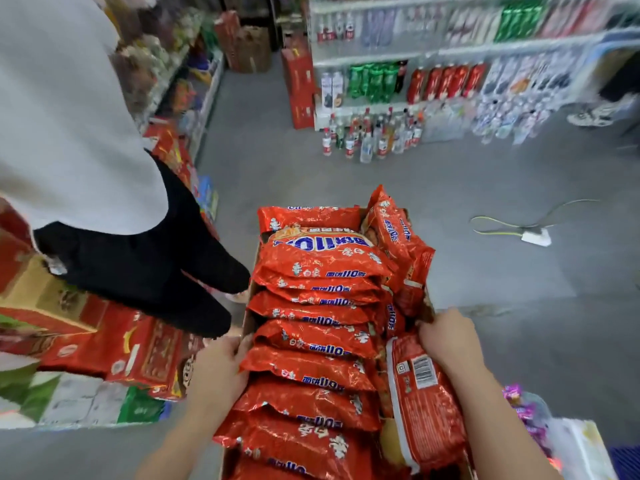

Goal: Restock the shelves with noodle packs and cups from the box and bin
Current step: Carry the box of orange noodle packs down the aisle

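Box (250, 317): full, carried over the floor.
Noodle packs (313, 341): overlapped in a row, extras wedged upright at right edge.
Left hand (221, 362): grasping left wall.
Right hand (446, 336): grasping right wall, balancing load.

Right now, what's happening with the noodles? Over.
Left hand and right hand grip the box sides. Red noodle packs fill it, none shelved. Another person stands close on the left.

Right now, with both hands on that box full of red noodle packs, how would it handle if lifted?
Probably light for its bulk: the box holds only noodle packs. Packs standing above the rim could slide off if tilted. Their glossy wrappers look slippery.
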Demonstrator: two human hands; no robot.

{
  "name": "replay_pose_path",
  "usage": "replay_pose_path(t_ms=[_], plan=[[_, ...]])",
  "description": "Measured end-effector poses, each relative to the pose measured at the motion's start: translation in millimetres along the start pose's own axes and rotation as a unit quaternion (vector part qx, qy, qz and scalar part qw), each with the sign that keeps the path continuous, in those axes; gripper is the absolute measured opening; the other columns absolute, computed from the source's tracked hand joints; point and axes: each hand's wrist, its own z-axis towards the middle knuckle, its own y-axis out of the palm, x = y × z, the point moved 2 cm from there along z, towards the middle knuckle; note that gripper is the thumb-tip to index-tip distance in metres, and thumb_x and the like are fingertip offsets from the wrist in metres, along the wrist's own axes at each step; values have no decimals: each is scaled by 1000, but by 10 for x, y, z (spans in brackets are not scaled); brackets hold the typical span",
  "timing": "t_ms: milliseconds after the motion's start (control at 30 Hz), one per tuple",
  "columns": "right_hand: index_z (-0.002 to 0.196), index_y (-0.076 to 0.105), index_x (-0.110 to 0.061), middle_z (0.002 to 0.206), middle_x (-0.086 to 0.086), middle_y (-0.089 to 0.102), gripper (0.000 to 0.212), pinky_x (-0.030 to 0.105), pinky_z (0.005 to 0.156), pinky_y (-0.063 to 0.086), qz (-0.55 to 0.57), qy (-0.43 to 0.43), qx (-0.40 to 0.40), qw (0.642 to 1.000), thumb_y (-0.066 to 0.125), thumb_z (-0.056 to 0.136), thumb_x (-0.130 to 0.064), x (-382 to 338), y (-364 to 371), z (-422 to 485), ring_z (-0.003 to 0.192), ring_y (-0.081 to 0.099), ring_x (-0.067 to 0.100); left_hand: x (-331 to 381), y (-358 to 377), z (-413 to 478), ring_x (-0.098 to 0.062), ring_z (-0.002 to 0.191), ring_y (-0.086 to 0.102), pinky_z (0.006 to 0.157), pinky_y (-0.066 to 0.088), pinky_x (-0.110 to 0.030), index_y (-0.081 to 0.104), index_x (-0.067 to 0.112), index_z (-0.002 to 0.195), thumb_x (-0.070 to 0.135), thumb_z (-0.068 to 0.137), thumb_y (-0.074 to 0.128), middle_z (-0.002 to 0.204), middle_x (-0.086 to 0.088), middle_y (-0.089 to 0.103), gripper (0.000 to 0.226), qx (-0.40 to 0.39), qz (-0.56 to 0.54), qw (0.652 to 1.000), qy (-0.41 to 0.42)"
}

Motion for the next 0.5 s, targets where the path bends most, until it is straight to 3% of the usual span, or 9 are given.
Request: replay_pose_path(t_ms=[133,233,500], plan=[[95,67,8,105,30,66,26,38,79,46,-11,8,25,1000,57,91,-16,-674,-242,987,101,61,43,334,109,1315,-21,63,65,64,51,-43,68,5,67,43,100,49,63,-3,68,53,-9,-14,1000,14],[101,66,8,109,29,66,27,37,80,46,-18,9,56,998,57,92,-16,-1242,-567,1714,104,60,43,674,63,2207,-25,64,65,65,50,-44,68,2,68,35,101,51,63,-9,68,49,-6,-24,999,27],[95,65,7,104,29,66,20,39,77,48,-61,-29,69,995,54,87,-8,-2867,-903,3589,100,62,43,1033,-146,4340,-13,55,57,55,43,-33,65,7,63,32,101,52,57,3,62,47,32,-30,999,19]])
